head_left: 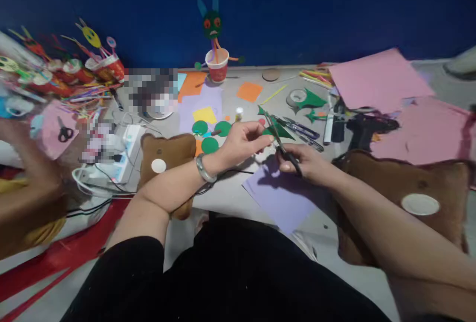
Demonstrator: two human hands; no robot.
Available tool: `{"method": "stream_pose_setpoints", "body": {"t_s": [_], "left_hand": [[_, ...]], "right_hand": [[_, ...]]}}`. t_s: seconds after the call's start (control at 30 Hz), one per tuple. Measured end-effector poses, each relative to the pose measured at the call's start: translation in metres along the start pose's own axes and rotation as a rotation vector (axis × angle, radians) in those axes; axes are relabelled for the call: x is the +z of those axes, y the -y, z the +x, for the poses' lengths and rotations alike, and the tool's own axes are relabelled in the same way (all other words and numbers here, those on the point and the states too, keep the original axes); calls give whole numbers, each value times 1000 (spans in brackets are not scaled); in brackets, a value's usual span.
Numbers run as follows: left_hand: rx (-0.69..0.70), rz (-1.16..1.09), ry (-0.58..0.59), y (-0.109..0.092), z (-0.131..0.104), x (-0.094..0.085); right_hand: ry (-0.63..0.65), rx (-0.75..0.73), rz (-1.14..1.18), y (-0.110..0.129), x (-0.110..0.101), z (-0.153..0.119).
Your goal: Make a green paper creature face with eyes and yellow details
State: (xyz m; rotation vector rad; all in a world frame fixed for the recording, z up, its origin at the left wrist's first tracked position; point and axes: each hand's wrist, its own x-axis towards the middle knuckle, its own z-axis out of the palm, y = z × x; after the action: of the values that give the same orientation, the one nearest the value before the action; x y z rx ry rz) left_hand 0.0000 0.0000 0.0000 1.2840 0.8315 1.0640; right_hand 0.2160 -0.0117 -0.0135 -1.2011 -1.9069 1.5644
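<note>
My right hand is closed around the handles of black-handled scissors, whose blades point away and to the left. Close beside the blades, the thumb and fingertips of my left hand come together in a pinch; what lies between them is too small to make out. Green paper with pointed cut edges shows behind the blades. Left of my left hand are several green paper circles on the table. Below both hands lies a purple paper sheet.
A red paper cup with a green-headed pipe-cleaner figure stands against the blue wall. Pens, a black glue gun and pink sheets lie at right. Brown cushions flank my arms. A power strip and another person's arm are left.
</note>
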Motion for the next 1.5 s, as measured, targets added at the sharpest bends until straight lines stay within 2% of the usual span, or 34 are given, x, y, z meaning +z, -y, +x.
{"method": "stream_pose_setpoints", "body": {"t_s": [0.53,1.03,1.5], "left_hand": [[24,8,13,0,-1,-2],[62,-55,11,-2,-1,-1],[41,9,41,-2,1,-3]], "right_hand": [[4,-41,14,-2,-2,0],[-10,-4,22,-7,-1,1],[8,-5,76,-9,4,1]]}}
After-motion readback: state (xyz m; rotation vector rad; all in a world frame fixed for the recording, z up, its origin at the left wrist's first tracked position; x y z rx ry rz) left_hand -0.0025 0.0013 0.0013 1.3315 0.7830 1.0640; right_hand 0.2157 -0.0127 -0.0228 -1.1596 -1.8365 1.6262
